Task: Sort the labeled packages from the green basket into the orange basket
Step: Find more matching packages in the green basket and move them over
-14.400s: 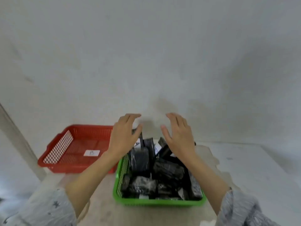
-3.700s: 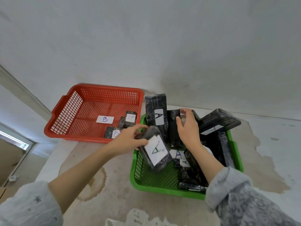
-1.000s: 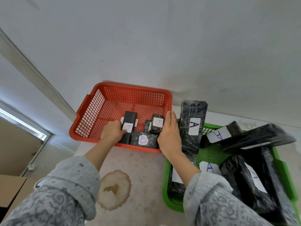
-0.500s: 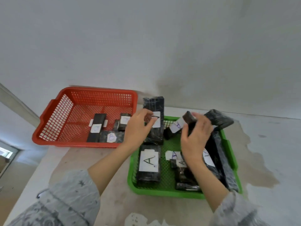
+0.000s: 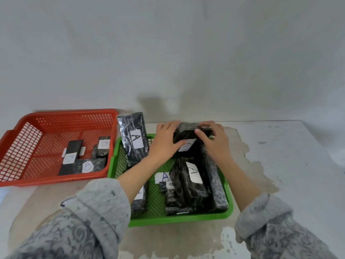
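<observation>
Head view: both hands are on one black-wrapped package (image 5: 188, 134) at the far end of the green basket (image 5: 179, 218). The left hand (image 5: 165, 144) presses its near left side with the thumb on the white label (image 5: 184, 146); the right hand (image 5: 214, 142) curls over its top right edge. Each hand is closed partway around that package, holding it between them. The letter on its label is mostly covered, so I cannot tell what it reads.

The package sits tilted, its far end raised against the basket's back rim, with its long axis running roughly left to right across the basket. Beside it, a tall package marked A (image 5: 133, 139) stands nearly upright, leaning on the left rim next to the orange basket (image 5: 56, 116). Other packages marked A lie flat below, their long axes pointing away from the person.

The risks, as I judge them: the left forearm passes just beside the leaning A package, so a lift to the left could knock it over the rim into the orange basket, where three small B-marked packages (image 5: 86, 166) already lie. The shiny wrapping may slip in a loose grip. With the label covered, the package could be sorted wrongly unless it is read first.
</observation>
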